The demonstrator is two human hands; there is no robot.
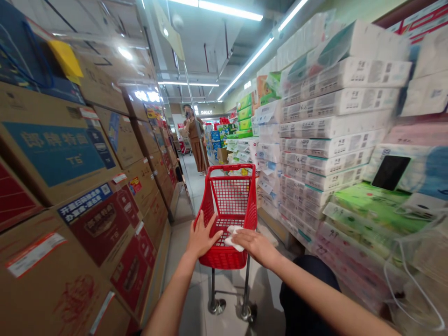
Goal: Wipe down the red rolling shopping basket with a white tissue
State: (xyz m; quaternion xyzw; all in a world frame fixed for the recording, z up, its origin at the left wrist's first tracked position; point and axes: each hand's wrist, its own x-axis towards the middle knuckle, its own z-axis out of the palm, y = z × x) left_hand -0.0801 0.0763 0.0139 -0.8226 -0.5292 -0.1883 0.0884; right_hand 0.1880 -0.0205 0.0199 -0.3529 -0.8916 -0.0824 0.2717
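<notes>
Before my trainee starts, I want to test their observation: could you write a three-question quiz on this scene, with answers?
1. Which colour is the shopping cart? A) blue B) red C) green
2. True or false: the right hand holds a white cloth.
3. Fill in: the dark-screened phone is to the ___ of the shopping cart in the picture.
Key: 1. B; 2. True; 3. right

Both hands [202, 238] forward, left fingers [200, 222] spread
</notes>
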